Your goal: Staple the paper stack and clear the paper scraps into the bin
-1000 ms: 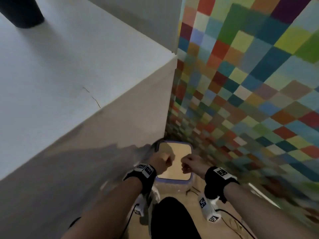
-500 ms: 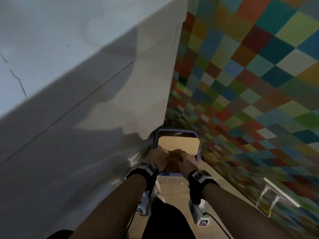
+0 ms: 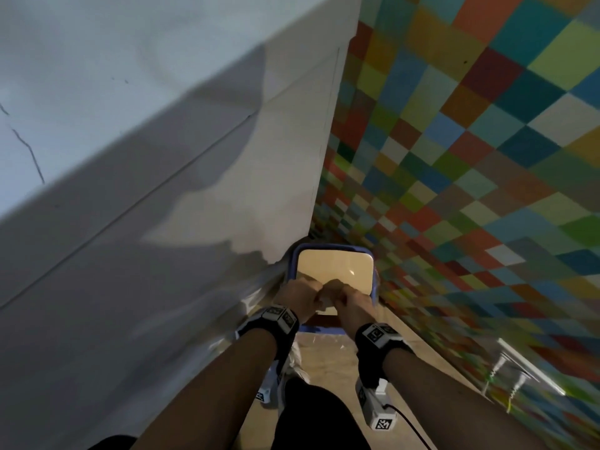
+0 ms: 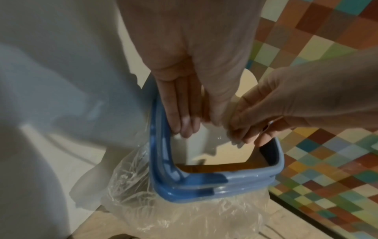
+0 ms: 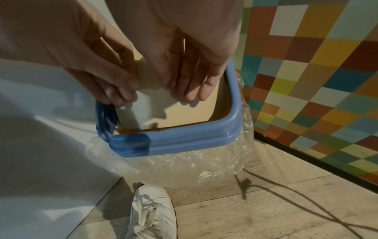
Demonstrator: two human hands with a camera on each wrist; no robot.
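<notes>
Over the bin (image 3: 337,251) at lower centre of the head view, my left hand (image 4: 184,90) has its fingers straight and together, tips on a pale scrap (image 4: 196,142), and my right hand (image 4: 272,110) to its right curls its fingertips onto the same piece. I judge the risk is release: both hands hang over the near left rim (image 5: 131,142), so a light scrap could catch the crinkled clear liner (image 5: 184,166) or flutter to the wooden floor (image 5: 245,210). The scrap looks thin, off-white and ragged-edged, hanging inside the blue-rimmed opening; no stapled stack shows in these 3 views.
</notes>
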